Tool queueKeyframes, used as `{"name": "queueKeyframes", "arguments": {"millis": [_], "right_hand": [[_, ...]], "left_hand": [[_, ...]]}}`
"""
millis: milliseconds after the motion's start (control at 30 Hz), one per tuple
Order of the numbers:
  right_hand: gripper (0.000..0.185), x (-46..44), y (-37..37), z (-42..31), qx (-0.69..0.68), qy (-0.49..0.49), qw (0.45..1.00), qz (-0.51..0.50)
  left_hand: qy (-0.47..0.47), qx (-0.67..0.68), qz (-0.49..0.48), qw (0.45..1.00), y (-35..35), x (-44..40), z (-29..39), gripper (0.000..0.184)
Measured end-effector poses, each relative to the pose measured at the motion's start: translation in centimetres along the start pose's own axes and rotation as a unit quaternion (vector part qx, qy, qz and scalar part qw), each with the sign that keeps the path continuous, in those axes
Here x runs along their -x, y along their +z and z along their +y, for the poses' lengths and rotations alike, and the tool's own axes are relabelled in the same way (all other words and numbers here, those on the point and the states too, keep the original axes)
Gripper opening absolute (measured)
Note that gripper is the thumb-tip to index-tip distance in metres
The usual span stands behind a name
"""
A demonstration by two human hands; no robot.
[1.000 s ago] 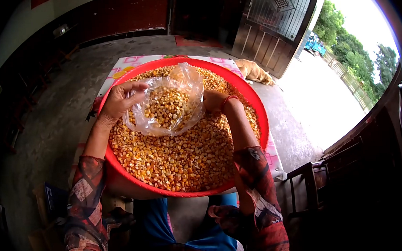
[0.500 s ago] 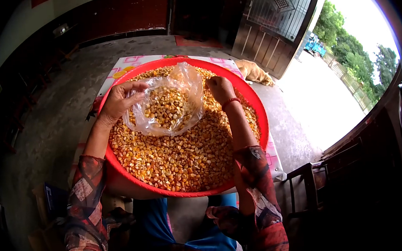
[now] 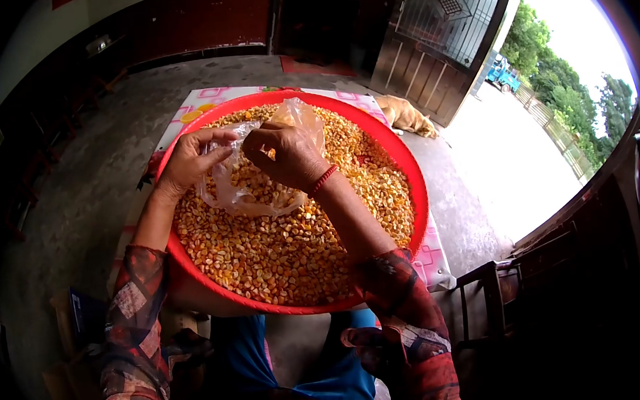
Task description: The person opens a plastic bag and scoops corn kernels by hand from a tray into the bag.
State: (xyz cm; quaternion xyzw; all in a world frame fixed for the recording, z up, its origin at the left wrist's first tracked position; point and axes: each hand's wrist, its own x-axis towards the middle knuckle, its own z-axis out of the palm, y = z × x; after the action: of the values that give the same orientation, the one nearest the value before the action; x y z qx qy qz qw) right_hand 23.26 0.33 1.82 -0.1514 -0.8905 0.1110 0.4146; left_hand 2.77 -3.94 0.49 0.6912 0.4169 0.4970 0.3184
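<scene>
A wide red basin [image 3: 416, 194] full of corn kernels [image 3: 294, 260] stands on a table in front of me. On the kernels sits a clear plastic bag [image 3: 243, 205], its mouth facing up, with more corn inside. My left hand [image 3: 192, 162] pinches the bag's left rim between thumb and fingers. Over the bag's mouth is my right hand [image 3: 288, 155], fingers curled towards the thumb. Whatever is in its fingertips is hidden, though a yellow spot shows beside them. The right hand covers part of the bag.
A pink-and-white patterned cloth [image 3: 432, 255] covers the table under the basin. Beyond it, a tan dog [image 3: 405, 114] lies on the floor by the open door [image 3: 438, 39]. Dark wooden furniture [image 3: 493, 292] stands at the right.
My right hand has moved left from the kernels beside the bag to above the bag's mouth. My left hand keeps its place on the rim.
</scene>
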Motion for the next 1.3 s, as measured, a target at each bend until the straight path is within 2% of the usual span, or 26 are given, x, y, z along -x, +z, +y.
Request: {"name": "queueKeyframes", "arguments": {"millis": [67,133,200,267,333,367,467,533,567,600,667,700,767,800,867,1100,1167,1200,1300], "right_hand": [[0.005,0.0,-0.1,0.6,0.013,-0.019,1.000,0.004],[0.006,-0.1,-1.3,1.0,0.109,-0.035,0.991,0.072],[0.006,0.1,-1.8,2.3,0.107,0.037,0.984,0.135],[0.007,0.6,-2.7,3.7,0.143,0.115,0.969,0.167],[0.007,1.8,-3.4,5.6,0.122,0.192,0.958,0.173],[0.010,2.8,-3.5,7.0,0.152,0.203,0.955,0.156],[0.031,5.5,-3.6,9.4,0.220,0.343,0.913,-0.022],[0.038,6.8,-3.1,10.8,0.209,0.374,0.896,-0.114],[0.034,7.5,-2.4,12.5,0.192,0.316,0.923,-0.108],[0.034,7.3,-2.5,12.1,0.193,0.315,0.923,-0.107],[0.029,5.9,-3.2,9.7,0.116,0.326,0.917,-0.197],[0.029,5.1,-3.8,8.1,0.115,0.326,0.917,-0.198],[0.026,3.9,-4.8,5.5,0.058,0.408,0.872,-0.264],[0.026,3.9,-4.7,5.8,0.057,0.407,0.872,-0.264],[0.027,3.8,-4.6,6.5,0.064,0.435,0.835,-0.330],[0.026,4.6,-4.5,7.0,0.058,0.432,0.860,-0.265],[0.025,5.2,-4.2,9.1,0.131,0.339,0.920,-0.150],[0.025,5.2,-4.4,9.3,0.131,0.338,0.920,-0.150],[0.025,5.2,-4.5,9.7,0.157,0.357,0.919,-0.061]], "left_hand": [[-0.006,0.004,-0.001,1.000,0.0,0.0,0.1,0.020],[-0.008,0.009,-0.002,1.000,0.0,0.0,0.2,0.020],[0.003,0.006,0.000,1.000,0.1,0.1,0.2,0.020],[0.015,0.004,0.000,1.000,0.1,0.1,0.3,0.020],[0.010,0.008,-0.003,1.000,0.1,0.1,0.5,0.020],[0.010,0.008,-0.002,1.000,0.1,0.1,0.4,0.020],[0.015,0.015,-0.004,1.000,0.1,0.2,0.2,0.021],[0.000,0.016,-0.004,1.000,0.1,0.2,0.2,0.021],[0.001,0.016,-0.005,1.000,0.1,0.2,0.2,0.021],[-0.001,0.019,-0.006,1.000,0.1,0.2,0.2,0.021],[-0.003,0.021,-0.007,1.000,0.0,0.2,0.2,0.022],[-0.004,0.017,-0.008,1.000,0.0,0.2,0.2,0.022],[-0.005,0.013,-0.009,1.000,0.0,0.2,0.2,0.022],[0.001,0.010,-0.009,1.000,0.0,0.2,0.2,0.022],[0.007,0.007,-0.009,1.000,0.1,0.1,0.2,0.022],[-0.004,0.008,-0.006,1.000,-0.1,0.1,0.1,0.021],[-0.008,0.009,-0.005,1.000,0.0,0.2,0.3,0.021],[-0.011,0.019,-0.003,1.000,0.1,0.2,0.5,0.021],[-0.016,0.021,0.003,1.000,0.2,0.2,0.6,0.021]]}}
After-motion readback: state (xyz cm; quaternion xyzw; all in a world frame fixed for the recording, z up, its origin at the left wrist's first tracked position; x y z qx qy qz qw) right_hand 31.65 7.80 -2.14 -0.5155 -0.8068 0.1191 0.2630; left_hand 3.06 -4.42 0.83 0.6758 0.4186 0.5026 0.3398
